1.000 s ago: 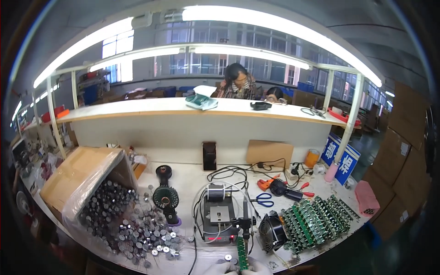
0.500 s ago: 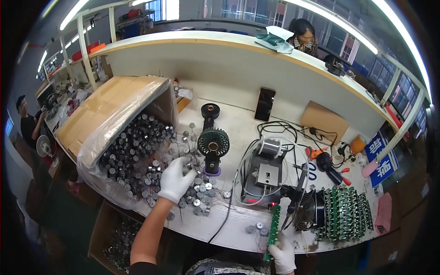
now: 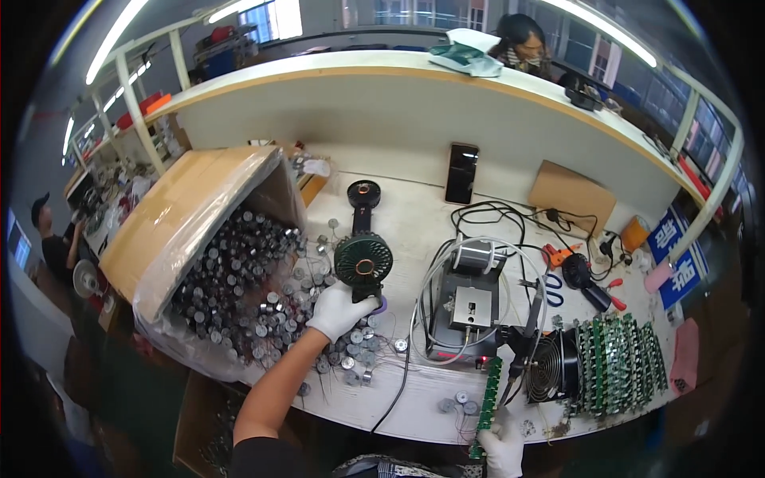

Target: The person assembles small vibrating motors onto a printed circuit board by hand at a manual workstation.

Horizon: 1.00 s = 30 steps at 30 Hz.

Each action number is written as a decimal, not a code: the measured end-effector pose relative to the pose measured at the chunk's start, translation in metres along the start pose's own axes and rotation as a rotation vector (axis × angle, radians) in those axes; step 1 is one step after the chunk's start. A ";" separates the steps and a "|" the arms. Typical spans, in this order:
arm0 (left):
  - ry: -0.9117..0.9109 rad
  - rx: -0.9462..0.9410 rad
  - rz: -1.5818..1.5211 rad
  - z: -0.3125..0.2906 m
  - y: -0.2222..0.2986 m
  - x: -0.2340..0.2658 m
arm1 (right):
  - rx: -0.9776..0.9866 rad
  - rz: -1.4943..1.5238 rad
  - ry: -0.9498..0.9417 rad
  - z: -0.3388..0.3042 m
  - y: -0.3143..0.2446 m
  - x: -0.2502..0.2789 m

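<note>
My left hand (image 3: 341, 311), in a white glove, is closed around the lower part of a small dark green fan (image 3: 363, 259). The fan stands upright on a purple ring (image 3: 381, 306); some fingers are hidden behind its stem. Beside the glove lie many small silver motors (image 3: 271, 319) with thin wires, spilling from a carton. At the front edge my gloved right hand (image 3: 502, 448) grips the lower end of a long green circuit board strip (image 3: 489, 406). A few loose motors (image 3: 462, 402) lie left of the strip.
A plastic-lined carton (image 3: 191, 191) lies at the left. A wire-feeding machine (image 3: 470, 307) with hoses stands mid-right, beside a black cooling fan (image 3: 551, 366) and stacked green boards (image 3: 617, 366). Farther back are a phone (image 3: 461, 173) and cables. Another person sits beyond the partition (image 3: 382, 111).
My left hand has moved right from the motor pile to the green fan and closed on its lower part. The right hand still holds the board strip. The view has shifted slightly.
</note>
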<state>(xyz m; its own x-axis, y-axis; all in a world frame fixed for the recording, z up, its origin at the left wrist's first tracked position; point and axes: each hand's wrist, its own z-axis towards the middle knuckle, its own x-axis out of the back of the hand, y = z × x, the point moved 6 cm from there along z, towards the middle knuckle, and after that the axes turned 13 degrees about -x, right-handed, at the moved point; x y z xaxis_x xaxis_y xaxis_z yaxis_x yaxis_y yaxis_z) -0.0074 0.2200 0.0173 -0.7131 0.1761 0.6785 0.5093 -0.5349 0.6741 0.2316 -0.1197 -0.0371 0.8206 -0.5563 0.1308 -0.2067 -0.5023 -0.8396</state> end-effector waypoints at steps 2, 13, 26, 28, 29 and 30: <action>0.017 -0.013 0.026 -0.001 0.002 0.001 | -0.004 0.018 -0.042 0.002 -0.001 -0.002; -0.008 0.025 0.133 -0.013 0.014 0.021 | 0.052 0.075 -0.179 -0.013 -0.024 -0.020; 0.476 -0.074 0.329 -0.162 0.079 0.005 | 0.070 0.197 -0.224 -0.001 -0.007 -0.012; 0.448 -0.053 0.336 -0.165 0.072 0.000 | 0.049 0.183 -0.200 -0.004 -0.008 -0.011; 0.420 -0.032 0.340 -0.164 0.069 -0.001 | 0.049 0.190 -0.186 -0.004 -0.005 -0.011; 0.398 -0.014 0.346 -0.160 0.069 0.000 | 0.056 0.196 -0.173 -0.002 -0.005 -0.011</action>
<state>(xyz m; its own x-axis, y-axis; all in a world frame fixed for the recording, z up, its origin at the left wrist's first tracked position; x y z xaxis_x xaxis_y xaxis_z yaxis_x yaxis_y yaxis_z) -0.0491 0.0505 0.0173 -0.6338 -0.3386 0.6955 0.7426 -0.5180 0.4246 0.2225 -0.1126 -0.0335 0.8477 -0.5155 -0.1252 -0.3450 -0.3564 -0.8683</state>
